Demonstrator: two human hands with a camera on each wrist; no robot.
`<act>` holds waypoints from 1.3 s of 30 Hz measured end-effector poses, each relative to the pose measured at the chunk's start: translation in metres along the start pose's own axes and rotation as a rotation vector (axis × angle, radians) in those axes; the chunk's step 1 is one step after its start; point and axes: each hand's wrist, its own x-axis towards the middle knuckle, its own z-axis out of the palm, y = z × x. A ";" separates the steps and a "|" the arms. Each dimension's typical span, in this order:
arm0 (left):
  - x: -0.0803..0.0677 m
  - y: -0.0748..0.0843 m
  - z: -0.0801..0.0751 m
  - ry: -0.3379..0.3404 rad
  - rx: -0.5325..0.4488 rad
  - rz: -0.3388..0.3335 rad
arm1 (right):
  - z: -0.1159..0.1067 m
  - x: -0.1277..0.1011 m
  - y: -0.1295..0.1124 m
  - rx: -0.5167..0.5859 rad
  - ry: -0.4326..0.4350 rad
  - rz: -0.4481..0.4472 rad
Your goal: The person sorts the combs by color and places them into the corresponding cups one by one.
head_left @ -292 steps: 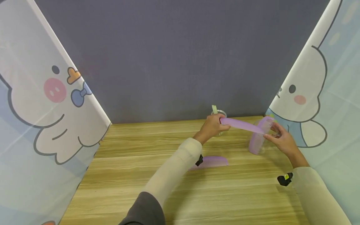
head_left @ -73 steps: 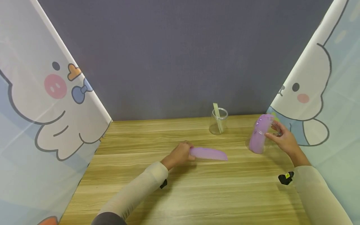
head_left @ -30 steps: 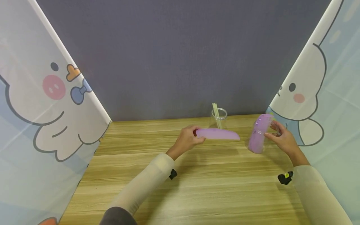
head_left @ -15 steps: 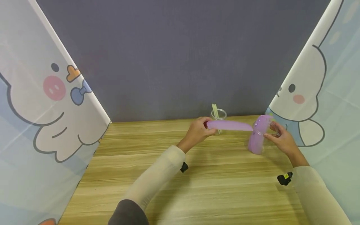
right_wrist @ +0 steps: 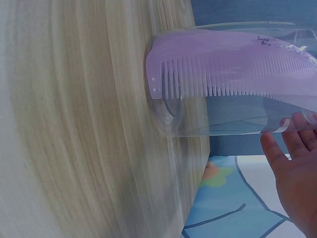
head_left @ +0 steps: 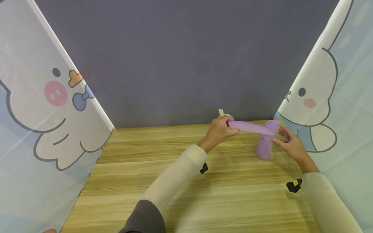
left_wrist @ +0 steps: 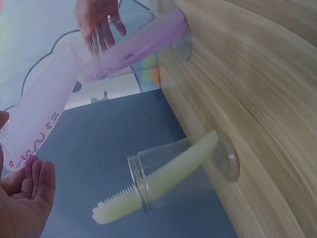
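My left hand (head_left: 219,131) holds a pale purple comb (head_left: 247,127) by one end, raised above the table and pointing right. In the head view its far end overlaps the top of a clear jar (right_wrist: 223,128); the left wrist view shows the comb apart from that jar, with a dark printed pattern. Purple comb (right_wrist: 208,64) stands leaning inside the jar, teeth toward my right hand; whether there is more than one I cannot tell. My right hand (head_left: 292,147) grips this jar near its rim with thumb and fingers.
A second clear jar (left_wrist: 188,166), holding yellow-green combs (left_wrist: 163,183), stands at the back behind my left hand. A dark panel (head_left: 186,64) rises behind the wooden table (head_left: 140,174). Cartoon-printed sheets (head_left: 58,129) flank both sides.
Earlier, a comb in my left hand went to the right jar. My left hand then took the comb lying on the table, lifted it and carried it right. My right hand stayed at the jar.
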 end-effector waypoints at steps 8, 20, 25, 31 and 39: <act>0.012 0.013 0.016 -0.050 0.002 -0.065 | 0.000 0.000 0.000 0.002 0.001 -0.003; 0.021 0.027 0.028 -0.053 0.045 -0.055 | -0.001 0.000 0.000 0.011 0.000 -0.009; 0.026 0.040 0.035 -0.009 0.136 -0.060 | -0.001 -0.001 0.001 0.004 0.000 -0.004; 0.030 0.051 0.043 0.039 0.169 -0.059 | -0.002 -0.002 0.000 -0.005 -0.004 -0.011; 0.041 0.059 0.047 0.062 0.177 -0.023 | -0.001 -0.004 -0.001 0.007 -0.018 0.003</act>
